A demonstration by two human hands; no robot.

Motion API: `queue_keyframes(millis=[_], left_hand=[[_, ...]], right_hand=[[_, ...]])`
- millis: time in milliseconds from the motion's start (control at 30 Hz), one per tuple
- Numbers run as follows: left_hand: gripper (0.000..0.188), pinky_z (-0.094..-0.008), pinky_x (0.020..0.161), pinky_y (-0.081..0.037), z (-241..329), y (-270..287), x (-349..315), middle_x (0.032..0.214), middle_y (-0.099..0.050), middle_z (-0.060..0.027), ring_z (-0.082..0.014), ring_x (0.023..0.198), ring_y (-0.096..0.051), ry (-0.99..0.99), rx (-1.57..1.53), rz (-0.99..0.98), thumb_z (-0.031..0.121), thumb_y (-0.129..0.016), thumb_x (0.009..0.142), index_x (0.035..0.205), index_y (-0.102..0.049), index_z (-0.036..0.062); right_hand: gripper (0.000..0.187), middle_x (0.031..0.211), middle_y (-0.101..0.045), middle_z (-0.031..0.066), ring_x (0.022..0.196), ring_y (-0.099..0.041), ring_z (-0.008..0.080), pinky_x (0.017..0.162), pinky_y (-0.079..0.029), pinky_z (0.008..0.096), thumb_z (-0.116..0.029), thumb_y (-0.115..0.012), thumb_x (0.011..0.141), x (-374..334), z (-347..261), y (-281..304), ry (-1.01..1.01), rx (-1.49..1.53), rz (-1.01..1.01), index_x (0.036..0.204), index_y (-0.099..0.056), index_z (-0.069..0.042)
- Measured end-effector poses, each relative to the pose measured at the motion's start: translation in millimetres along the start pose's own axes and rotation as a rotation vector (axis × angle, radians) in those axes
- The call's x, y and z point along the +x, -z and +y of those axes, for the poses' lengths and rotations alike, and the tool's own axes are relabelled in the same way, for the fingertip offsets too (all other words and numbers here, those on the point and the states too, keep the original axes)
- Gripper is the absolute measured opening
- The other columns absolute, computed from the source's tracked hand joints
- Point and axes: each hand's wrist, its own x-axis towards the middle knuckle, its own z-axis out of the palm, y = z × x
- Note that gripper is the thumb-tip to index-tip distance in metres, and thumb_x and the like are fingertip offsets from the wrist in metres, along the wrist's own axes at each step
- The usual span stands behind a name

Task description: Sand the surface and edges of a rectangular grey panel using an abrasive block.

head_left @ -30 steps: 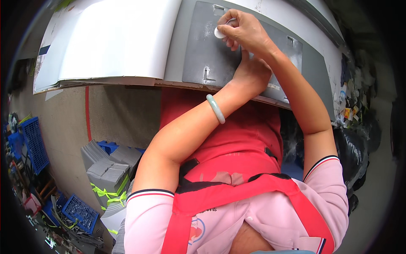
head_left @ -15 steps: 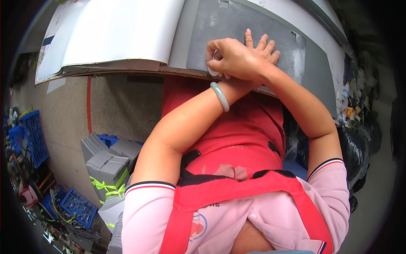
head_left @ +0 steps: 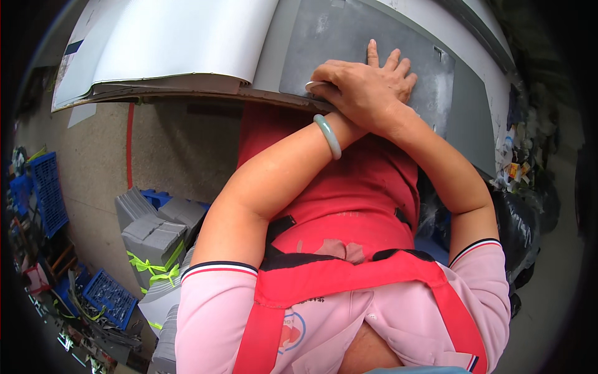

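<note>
My forearms cross at the table edge, the right one over the left. My left hand lies flat with fingers spread on a dark grey flat board, its back mostly hidden under my right hand. My right hand is closed on a small, thin white piece with a rounded edge, near the front edge of the board. What the piece is, I cannot make out. Beneath the board lies a larger grey sheet. A pale green bangle circles my left wrist.
Large white sheets are stacked at the left, curling at their edge. On the floor at left stand bundles of grey sheets tied with yellow-green strips, and blue crates. Black bags and scraps lie at right.
My right hand has turned over the left wrist, and the white piece now points outward to the left of its fingers. My left hand stays spread on the board. The whole view has shifted slightly.
</note>
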Motion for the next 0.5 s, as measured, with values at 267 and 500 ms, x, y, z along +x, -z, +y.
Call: queue_keyframes(millis=[267,500], left_hand=[[0.037,-0.0731,0.111,-0.025,-13.8,-20.1,-3.7,0.14,-0.056,-0.0098,-0.0304,0.139,-0.045,0.006,-0.239,0.074,0.03,-0.056,0.097,0.13,-0.064,0.0156],[0.027,-0.0675,0.114,-0.027,-1.1,2.8,1.2,0.13,-0.06,-0.0098,-0.0303,0.135,-0.049,-0.028,-0.055,0.109,0.023,-0.061,0.096,0.118,-0.069,0.0119]], right_hand=[[0.019,0.098,-0.074,0.013,0.089,-0.07,0.0216,0.082,-0.053,0.0318,-0.026,-0.071,0.094,-10.7,49.7,21.8,-0.096,0.639,0.037,0.104,-0.073,-0.01],[0.025,0.094,-0.071,0.0001,0.086,-0.064,0.0093,0.08,-0.051,0.0258,-0.027,-0.071,0.097,-98.5,245.2,4.1,-0.698,0.419,0.441,0.104,-0.072,-0.004]])
